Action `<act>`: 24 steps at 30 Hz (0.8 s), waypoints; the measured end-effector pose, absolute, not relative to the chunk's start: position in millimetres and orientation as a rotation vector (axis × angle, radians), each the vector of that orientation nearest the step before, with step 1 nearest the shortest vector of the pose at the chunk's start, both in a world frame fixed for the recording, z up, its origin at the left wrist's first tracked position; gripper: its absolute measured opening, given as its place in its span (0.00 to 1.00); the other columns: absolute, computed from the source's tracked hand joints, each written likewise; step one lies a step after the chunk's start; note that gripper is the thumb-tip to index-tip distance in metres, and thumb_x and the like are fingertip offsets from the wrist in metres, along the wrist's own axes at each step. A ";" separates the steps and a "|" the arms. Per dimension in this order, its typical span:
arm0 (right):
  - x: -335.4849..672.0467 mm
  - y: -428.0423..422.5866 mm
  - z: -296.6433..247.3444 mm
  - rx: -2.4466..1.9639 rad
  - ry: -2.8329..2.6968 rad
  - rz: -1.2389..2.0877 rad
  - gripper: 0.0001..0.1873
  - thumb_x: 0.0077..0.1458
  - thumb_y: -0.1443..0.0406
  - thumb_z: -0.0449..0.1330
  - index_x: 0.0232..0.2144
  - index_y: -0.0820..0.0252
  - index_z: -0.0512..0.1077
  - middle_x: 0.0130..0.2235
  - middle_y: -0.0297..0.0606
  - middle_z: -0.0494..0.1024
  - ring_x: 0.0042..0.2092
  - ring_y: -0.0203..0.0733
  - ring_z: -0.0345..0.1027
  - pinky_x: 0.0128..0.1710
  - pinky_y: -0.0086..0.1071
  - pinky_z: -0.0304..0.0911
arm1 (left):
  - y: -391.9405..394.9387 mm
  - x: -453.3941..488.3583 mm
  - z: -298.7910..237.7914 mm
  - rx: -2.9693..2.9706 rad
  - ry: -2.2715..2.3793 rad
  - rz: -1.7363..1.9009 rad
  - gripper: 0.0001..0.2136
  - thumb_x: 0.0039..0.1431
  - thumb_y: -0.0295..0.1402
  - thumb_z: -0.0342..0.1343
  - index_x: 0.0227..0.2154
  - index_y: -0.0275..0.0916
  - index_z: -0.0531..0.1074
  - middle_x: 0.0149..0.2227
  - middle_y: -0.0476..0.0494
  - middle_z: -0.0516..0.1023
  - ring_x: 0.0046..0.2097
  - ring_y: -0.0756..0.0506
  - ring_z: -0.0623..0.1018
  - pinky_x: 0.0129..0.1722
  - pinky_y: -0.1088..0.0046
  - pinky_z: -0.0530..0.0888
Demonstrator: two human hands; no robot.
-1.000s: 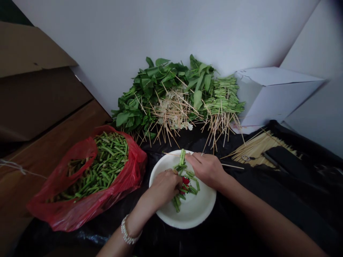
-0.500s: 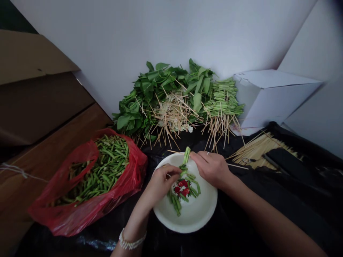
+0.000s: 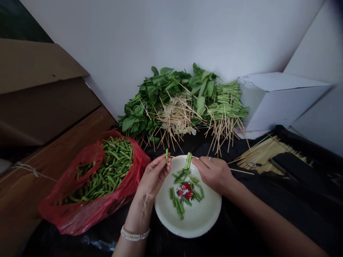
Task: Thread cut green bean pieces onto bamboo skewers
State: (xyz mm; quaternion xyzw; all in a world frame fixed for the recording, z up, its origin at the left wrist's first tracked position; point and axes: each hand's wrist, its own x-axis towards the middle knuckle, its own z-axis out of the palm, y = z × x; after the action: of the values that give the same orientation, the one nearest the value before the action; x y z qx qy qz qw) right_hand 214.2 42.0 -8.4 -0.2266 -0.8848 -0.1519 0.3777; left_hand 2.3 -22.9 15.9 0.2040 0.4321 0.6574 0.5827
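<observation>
Over the far rim of a white bowl (image 3: 203,217), my right hand (image 3: 215,175) is closed around a wooden skewer (image 3: 242,171). Cut green bean pieces (image 3: 188,160) are threaded on it, just left of my fingers. The skewer's bare tip points left, toward my left hand (image 3: 154,175). Between thumb and fingers, my left hand pinches one short green bean piece (image 3: 167,156) upright at that tip; whether the tip has pierced it I cannot tell. Several loose bean pieces (image 3: 177,207) lie in the bowl over a printed red flower.
A red plastic bag (image 3: 88,217) full of cut beans stands at the left. Behind the bowl lie leafy greens (image 3: 155,87), skewered white pieces (image 3: 178,114) and skewered beans (image 3: 227,100). Bare skewers (image 3: 257,153), scissors (image 3: 253,164) and a dark phone-like object (image 3: 286,166) are at the right, near a white box (image 3: 286,101).
My left hand has risen out of the bowl, up and slightly left, with a bean piece picked from it. My right hand still holds the skewer in nearly the same place.
</observation>
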 end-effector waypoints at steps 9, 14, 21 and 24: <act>213.9 41.9 -8.5 -0.590 -2.281 -0.380 0.12 0.61 0.71 0.50 0.41 0.67 0.73 0.27 0.35 0.70 0.28 0.35 0.61 0.27 0.31 0.53 | -23.5 4.8 16.6 0.471 0.994 1.543 0.12 0.44 0.25 0.70 0.35 0.32 0.80 0.30 0.44 0.81 0.30 0.54 0.77 0.31 0.83 0.75; 213.0 40.9 -11.8 -0.601 -2.307 -0.380 0.12 0.60 0.72 0.51 0.41 0.66 0.73 0.27 0.35 0.70 0.27 0.35 0.61 0.27 0.32 0.53 | -21.5 2.1 12.8 0.419 1.051 1.579 0.12 0.41 0.24 0.71 0.32 0.32 0.81 0.27 0.43 0.81 0.27 0.54 0.77 0.29 0.84 0.75; 211.7 40.3 -11.7 -0.573 -2.274 -0.344 0.13 0.61 0.72 0.49 0.41 0.67 0.73 0.27 0.35 0.71 0.28 0.35 0.62 0.27 0.32 0.54 | -20.3 1.3 12.3 0.404 1.063 1.615 0.15 0.40 0.25 0.71 0.36 0.32 0.81 0.28 0.42 0.82 0.27 0.55 0.77 0.28 0.85 0.75; 212.5 41.0 -10.4 -0.587 -2.253 -0.316 0.13 0.62 0.72 0.49 0.40 0.66 0.74 0.26 0.34 0.70 0.27 0.35 0.61 0.27 0.32 0.54 | -20.5 0.3 12.7 0.405 1.050 1.640 0.14 0.41 0.25 0.71 0.35 0.32 0.81 0.29 0.42 0.81 0.27 0.54 0.77 0.29 0.83 0.76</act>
State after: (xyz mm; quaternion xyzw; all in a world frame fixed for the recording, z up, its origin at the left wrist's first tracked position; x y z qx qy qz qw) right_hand 212.5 41.0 -10.4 -0.2305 -0.8847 -0.1241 0.3858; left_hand 0.3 -20.5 12.7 0.1708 0.4428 0.6914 0.5447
